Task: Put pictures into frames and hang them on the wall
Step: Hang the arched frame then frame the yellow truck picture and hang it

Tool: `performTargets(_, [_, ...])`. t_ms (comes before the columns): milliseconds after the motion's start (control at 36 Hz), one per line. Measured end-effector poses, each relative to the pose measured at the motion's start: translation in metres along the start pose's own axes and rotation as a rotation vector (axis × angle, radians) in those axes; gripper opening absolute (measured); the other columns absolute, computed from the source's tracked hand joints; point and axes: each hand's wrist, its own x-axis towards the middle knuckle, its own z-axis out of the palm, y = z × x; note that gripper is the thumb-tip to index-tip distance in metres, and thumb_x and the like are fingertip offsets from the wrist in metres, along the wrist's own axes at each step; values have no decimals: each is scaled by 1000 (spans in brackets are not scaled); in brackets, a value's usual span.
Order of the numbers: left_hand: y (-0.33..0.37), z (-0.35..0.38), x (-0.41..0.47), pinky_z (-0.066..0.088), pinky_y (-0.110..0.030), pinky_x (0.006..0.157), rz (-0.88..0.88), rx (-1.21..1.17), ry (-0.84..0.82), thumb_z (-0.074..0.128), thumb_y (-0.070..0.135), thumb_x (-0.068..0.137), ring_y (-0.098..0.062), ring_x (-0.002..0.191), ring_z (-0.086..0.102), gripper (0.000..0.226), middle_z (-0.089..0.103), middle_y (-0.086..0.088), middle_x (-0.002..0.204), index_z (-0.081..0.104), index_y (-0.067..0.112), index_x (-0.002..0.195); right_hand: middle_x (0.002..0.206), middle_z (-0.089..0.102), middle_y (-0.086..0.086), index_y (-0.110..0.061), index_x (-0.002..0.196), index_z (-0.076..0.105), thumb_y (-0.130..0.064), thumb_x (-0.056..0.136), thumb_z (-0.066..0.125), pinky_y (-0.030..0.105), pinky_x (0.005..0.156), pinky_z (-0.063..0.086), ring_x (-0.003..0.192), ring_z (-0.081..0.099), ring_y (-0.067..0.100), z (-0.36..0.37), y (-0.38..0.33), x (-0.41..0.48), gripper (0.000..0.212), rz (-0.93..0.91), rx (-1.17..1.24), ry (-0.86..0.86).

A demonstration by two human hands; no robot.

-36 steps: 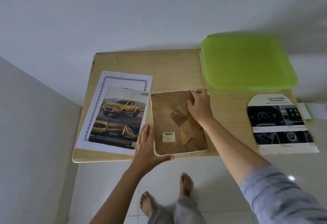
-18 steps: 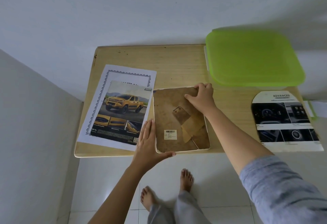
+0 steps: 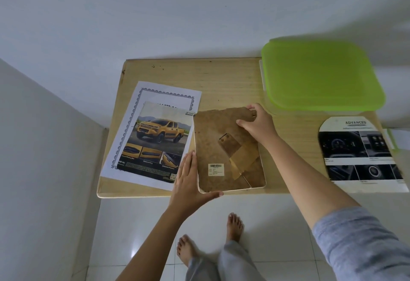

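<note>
Backing board (image 3: pixel 221 138) coming off.
Its far corner is now raised, pinched by the right hand (image 3: pixel 259 125); the flat left hand (image 3: pixel 188 180) braces the frame (image 3: pixel 255 188).

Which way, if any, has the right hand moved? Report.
Yes: the right hand slid away from the barcode sticker to the far right corner of the frame back.

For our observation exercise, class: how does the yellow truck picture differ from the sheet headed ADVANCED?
The truck picture shows a yellow pickup outdoors; the ADVANCED sheet shows dark dashboard photos.
The truck picture has square corners; the ADVANCED sheet's top corners are rounded.
The truck picture lies on a bordered white sheet, left of the frame; the ADVANCED sheet lies right of it.
Both lie flat, face up, unframed.
</note>
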Motion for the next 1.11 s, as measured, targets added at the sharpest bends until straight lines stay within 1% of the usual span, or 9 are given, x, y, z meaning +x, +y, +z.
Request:
performTargets(56, [0, 0, 0, 1, -33, 113, -3, -2, 7, 48, 88, 52, -1, 138, -24, 129, -22, 18, 151, -20, 28, 144, 116, 59, 4, -22, 126, 49, -17, 76, 73, 30, 85, 48, 107, 56, 20, -2, 5, -5, 56, 13, 71, -22])
performTargets(139, [-1, 1, 0, 1, -33, 113, 5, 9, 16, 47, 89, 53, 1, 136, -26, 127, -22, 18, 151, -22, 29, 142, 130, 56, 6, -27, 137, 42, -9, 75, 73, 37, 101, 44, 118, 53, 20, -2, 13, -18, 72, 6, 143, -30])
performTargets(278, [0, 0, 1, 2, -34, 114, -2, 29, 15, 44, 90, 52, -1, 138, -24, 129, -21, 16, 152, -21, 27, 143, 140, 46, 5, -29, 143, 31, -5, 78, 71, 38, 105, 40, 124, 48, 20, -1, 24, -34, 80, 46, 217, -31])
performTargets(500, [2, 0, 1, 5, -37, 115, -21, 33, 16, 49, 87, 52, -6, 141, -18, 132, -15, 10, 155, -16, 22, 146, 144, 42, 1, -38, 142, 29, -5, 80, 69, 40, 101, 45, 125, 48, 14, 3, 33, -46, 80, 18, 339, -68])
performTargets(639, [2, 1, 1, 6, -38, 115, -19, 36, 16, 54, 85, 54, -7, 141, -17, 132, -14, 9, 156, -16, 22, 146, 141, 44, 1, -24, 144, 28, 12, 82, 58, 19, 91, 49, 113, 55, 5, -6, 34, -47, 79, 55, 529, -174])
performTargets(694, [3, 1, 1, 5, -38, 116, -22, 43, 18, 55, 82, 55, -8, 142, -17, 130, -15, 9, 156, -16, 22, 146, 142, 42, -2, -25, 145, 27, 14, 81, 58, 17, 91, 48, 114, 52, 0, -8, 36, -48, 81, 59, 529, -207])
performTargets(778, [3, 2, 1, 4, -38, 116, -19, 44, 18, 54, 82, 55, -9, 142, -17, 130, -15, 9, 156, -16, 21, 146, 149, 33, -3, -33, 145, 23, 11, 82, 59, 18, 94, 46, 131, 40, 8, -12, 38, -49, 85, 55, 487, -267])
performTargets(944, [2, 1, 2, 3, -36, 115, -5, 26, 23, 58, 80, 55, -6, 141, -18, 130, -12, 10, 156, -11, 21, 148, 155, 11, -8, -32, 147, 12, 4, 87, 56, 1, 70, 44, 134, 23, 4, -13, 30, -54, 83, 74, 386, -283])
performTargets(1111, [1, 1, 4, 5, -38, 116, -7, -8, 25, 65, 76, 54, -7, 142, -15, 131, -9, 11, 156, -8, 23, 148, 151, 21, -6, -24, 147, 18, 16, 86, 49, 1, 68, 46, 121, 29, 0, -14, 23, -54, 79, 133, 500, -239])
